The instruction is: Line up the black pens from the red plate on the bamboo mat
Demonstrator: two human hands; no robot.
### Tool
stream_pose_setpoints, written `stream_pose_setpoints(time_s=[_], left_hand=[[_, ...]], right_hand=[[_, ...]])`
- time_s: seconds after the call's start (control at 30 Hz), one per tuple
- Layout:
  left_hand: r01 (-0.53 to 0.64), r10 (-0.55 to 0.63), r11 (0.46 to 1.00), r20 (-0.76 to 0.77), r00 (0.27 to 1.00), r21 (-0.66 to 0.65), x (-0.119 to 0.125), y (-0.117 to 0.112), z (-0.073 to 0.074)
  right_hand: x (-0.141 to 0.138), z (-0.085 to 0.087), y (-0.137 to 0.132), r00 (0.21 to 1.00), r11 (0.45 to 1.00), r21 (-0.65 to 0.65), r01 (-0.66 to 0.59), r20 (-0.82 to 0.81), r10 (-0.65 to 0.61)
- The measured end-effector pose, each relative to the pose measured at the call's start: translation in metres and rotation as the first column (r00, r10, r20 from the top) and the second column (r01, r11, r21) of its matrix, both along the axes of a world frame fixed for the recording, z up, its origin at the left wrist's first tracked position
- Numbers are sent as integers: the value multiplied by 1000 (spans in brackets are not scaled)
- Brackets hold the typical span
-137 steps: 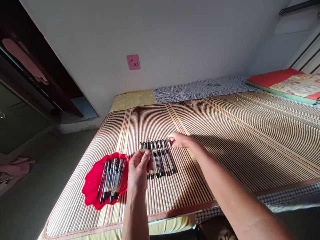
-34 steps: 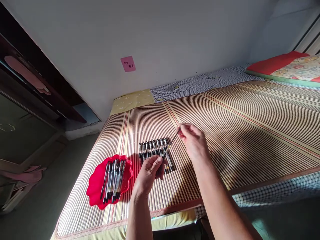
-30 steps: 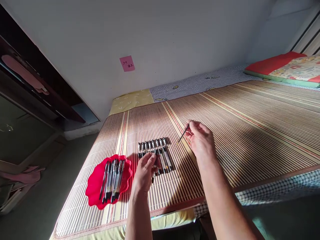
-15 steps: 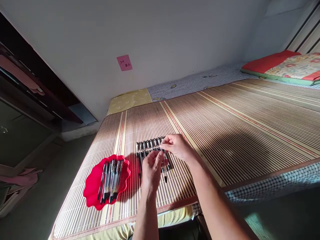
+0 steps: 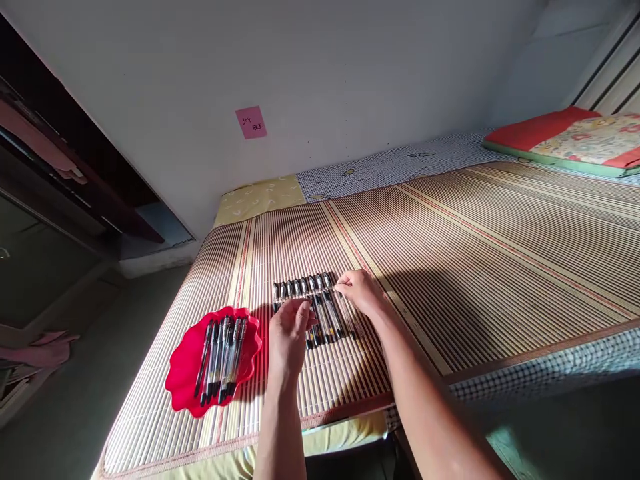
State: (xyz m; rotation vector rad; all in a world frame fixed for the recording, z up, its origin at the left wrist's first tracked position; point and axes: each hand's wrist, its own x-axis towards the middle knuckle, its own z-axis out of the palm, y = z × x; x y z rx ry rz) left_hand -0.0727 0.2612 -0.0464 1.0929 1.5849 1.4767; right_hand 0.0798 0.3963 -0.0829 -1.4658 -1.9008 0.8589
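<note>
A row of black-capped gel pens point(image 5: 323, 310) with clear barrels lies side by side on the bamboo mat point(image 5: 350, 373). At the row's right end my right hand point(image 5: 359, 291) pinches the upper end of a gel pen point(image 5: 347, 315), which slants down toward its dark tip close to the mat. My left hand point(image 5: 289, 333) hovers over the near left part of the row, fingers curled and thumb against the index finger. It covers some pens, and what it holds, if anything, is hidden. A red scalloped plate point(image 5: 183, 363) on the left bears several more pens point(image 5: 223, 360).
The mat covers a bed that runs along a white wall point(image 5: 400, 73). A pink note point(image 5: 251, 122) is stuck on that wall. Folded red and floral bedding point(image 5: 565, 140) lies at the far right. The bed's front edge point(image 5: 345, 430) is close to my body.
My hands have moved apart: the left went left, off the pen, and the right went slightly right with the pen. More of the row now shows between them.
</note>
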Motion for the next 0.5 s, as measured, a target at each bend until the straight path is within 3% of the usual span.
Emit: stream_pose_setpoints(time_s=[0.1, 0.23, 0.37, 0.5], left_hand=[[45, -67, 996, -303, 951, -77, 9, -2, 2], [217, -212, 974, -593, 777, -64, 22, 2, -8], [310, -251, 949, -742, 622, -61, 27, 6, -27], [317, -254, 944, -804, 538, -87, 29, 5, -37]], right_hand=[[-4, -3, 2, 998, 999, -20, 40, 48, -39], [1, -5, -1, 993, 998, -38, 50, 113, -46], [8, -4, -8, 986, 998, -58, 9, 166, 0], [8, -3, -11, 978, 998, -66, -7, 206, 21]])
